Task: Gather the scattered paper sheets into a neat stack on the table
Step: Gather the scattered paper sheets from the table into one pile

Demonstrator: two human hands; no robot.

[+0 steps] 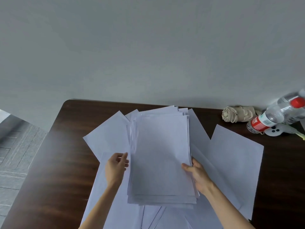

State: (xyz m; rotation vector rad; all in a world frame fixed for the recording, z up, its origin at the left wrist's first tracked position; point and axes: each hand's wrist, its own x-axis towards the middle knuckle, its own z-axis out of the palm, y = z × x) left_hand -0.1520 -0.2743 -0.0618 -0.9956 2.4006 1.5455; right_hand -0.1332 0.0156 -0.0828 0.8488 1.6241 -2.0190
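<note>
Your right hand (196,176) pinches the stack (161,154) — left hand (116,167) loose-fingered beside it. Lifting one-sided may fan it out.

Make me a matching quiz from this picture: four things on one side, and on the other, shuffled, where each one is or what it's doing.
Column one:
1. paper stack
2. water bottle
3. beige bundle
4. right hand

Column two:
A. has a red cap, far right of the table
B. grips the stack's right edge
C. mid-table, over loose sheets
D. by the wall, just left of the bottle

Pairs: 1-C, 2-A, 3-D, 4-B
</note>
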